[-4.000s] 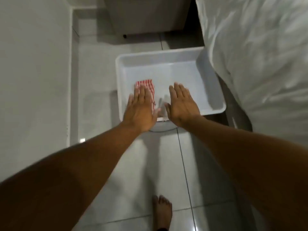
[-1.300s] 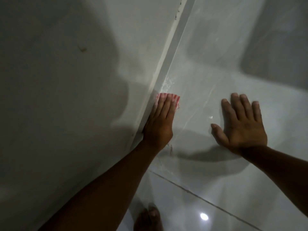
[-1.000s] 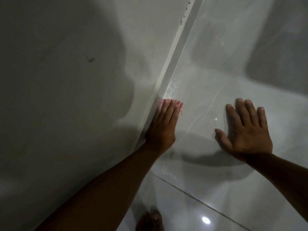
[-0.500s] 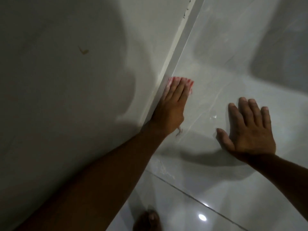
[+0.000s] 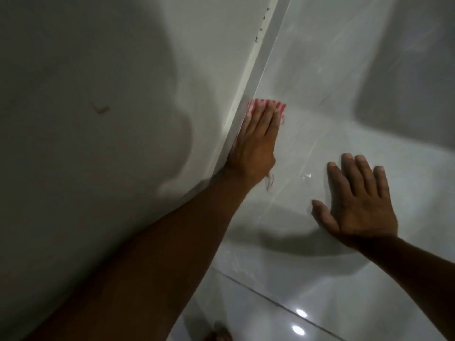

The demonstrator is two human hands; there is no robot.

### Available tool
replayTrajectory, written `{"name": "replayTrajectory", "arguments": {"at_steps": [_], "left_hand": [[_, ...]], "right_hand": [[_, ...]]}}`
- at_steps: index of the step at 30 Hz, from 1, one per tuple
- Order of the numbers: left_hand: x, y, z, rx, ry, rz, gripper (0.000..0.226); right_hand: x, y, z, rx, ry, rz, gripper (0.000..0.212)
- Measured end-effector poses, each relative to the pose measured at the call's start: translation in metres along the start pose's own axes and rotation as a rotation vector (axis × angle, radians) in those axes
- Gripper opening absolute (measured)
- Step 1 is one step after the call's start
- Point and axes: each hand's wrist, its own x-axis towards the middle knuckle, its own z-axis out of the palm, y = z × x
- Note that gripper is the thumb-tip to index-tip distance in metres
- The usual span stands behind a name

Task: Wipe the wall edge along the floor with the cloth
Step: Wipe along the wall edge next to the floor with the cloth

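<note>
Currently: left hand [image 5: 256, 141] flat, fingers extended, pressing red-and-white striped cloth [image 5: 267, 105] against pale skirting strip [image 5: 261, 67] where grey wall [image 5: 98, 119] meets glossy grey tiled floor [image 5: 344, 82]. Right hand [image 5: 357, 203] open, palm down, fingers spread on floor, well apart from cloth.
</note>
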Motion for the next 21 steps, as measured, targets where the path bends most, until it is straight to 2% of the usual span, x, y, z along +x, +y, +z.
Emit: {"name": "replayTrajectory", "arguments": {"at_steps": [4, 10, 15, 18, 21], "left_hand": [[0.019, 0.004, -0.001, -0.024, 0.018, -0.071, 0.088], [-0.057, 0.005, 0.001, -0.09, -0.029, 0.051, 0.081], [0.017, -0.003, -0.001, -0.014, 0.048, 0.121, 0.078], [0.067, 0.0, -0.007, -0.053, 0.034, 0.001, 0.082], [0.055, 0.008, -0.006, -0.086, 0.062, -0.11, 0.083]], "right_hand": [[0.0, 0.0, 0.001, 0.004, 0.028, 0.005, 0.087], [0.0, 0.001, 0.0, 0.007, 0.004, 0.004, 0.087], [0.0, 0.002, 0.001, -0.001, -0.026, 0.013, 0.087], [0.001, 0.003, 0.003, -0.015, -0.037, 0.014, 0.087], [0.0, 0.002, 0.001, -0.005, -0.014, 0.011, 0.087]]}}
